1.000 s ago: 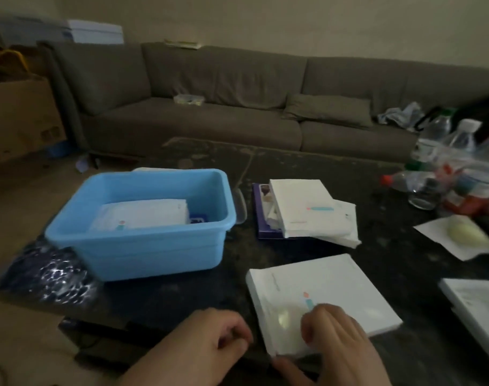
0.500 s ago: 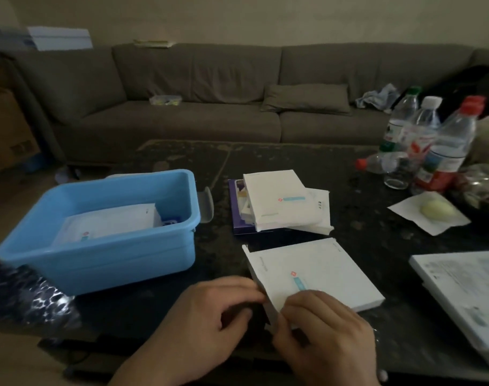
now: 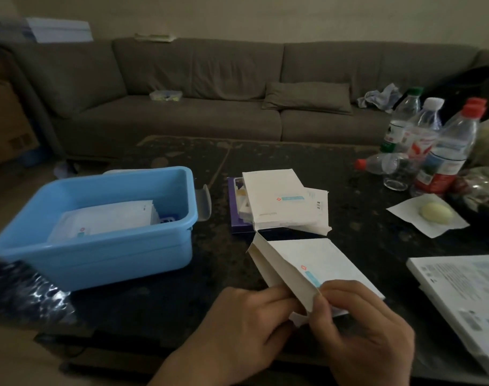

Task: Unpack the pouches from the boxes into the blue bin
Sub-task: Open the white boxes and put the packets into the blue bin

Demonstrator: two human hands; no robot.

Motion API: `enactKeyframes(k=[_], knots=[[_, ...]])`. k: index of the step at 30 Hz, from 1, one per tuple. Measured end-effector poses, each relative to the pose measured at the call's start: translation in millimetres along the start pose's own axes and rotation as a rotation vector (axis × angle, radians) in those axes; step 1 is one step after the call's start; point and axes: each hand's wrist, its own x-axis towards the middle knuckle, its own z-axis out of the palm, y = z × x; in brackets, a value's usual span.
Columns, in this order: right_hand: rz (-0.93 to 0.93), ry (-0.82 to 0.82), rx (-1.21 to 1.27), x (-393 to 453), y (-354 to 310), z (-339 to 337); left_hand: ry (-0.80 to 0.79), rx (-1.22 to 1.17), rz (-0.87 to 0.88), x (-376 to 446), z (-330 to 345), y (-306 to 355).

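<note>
1. Although the room is dim, the dark desk (image 3: 363, 246) is seen to carry everything, with a grey sofa (image 3: 209, 107) well beyond the fingers.
2. The blue bin (image 3: 120, 263) stands to the left of the hands and further away, apart from them; white pouches (image 3: 104, 221) already lie inside it.
3. A stack of opened boxes (image 3: 276, 201) lies straight beyond the fingers, and another flat white box (image 3: 460, 296) lies to their right at the desk's edge; water bottles (image 3: 443, 151) stand far to the right.
4. The white box (image 3: 321, 266) being worked on is found directly at the fingers. Half a second ago it lay flat and closed; now its left end flap (image 3: 276, 271) has been lifted and folded open, so that the inside is exposed. Whether pouches can be seen within cannot be told.
5. The left hand (image 3: 243, 330) is curled at the flap's near corner, its fingers (image 3: 276, 295) pinching the card; a second ago it was held clenched and apart from the box.
6. The right hand (image 3: 365, 330) is clamped on the same near corner of the box, thumb pressed against the flap edge.
7. From the opened flap it is judged that the contents are next to be drawn out and carried leftwards into the bin.
</note>
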Motion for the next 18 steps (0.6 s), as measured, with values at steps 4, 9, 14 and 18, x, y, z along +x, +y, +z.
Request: enactKeyframes(k=[4,9,14,18], knots=[[-0.011,-0.007,-0.017,-1.3,-2.9,-1.1,0.153,0.077,0.109,-6.8,-3.3,-5.1],[-0.02,-0.058,-0.042,-4.4,-1.6,-4.6,0.377,0.153,0.188,-31.8,-5.4,-6.7],[-0.028,-0.142,-0.072,-6.2,-7.1,-7.0,0.494,0.231,0.16,-62.9,-20.5,-10.2],[-0.068,-0.26,-0.125,-6.6,-9.9,-9.5,0.718,0.067,0.048,-76.5,-31.9,-9.2]])
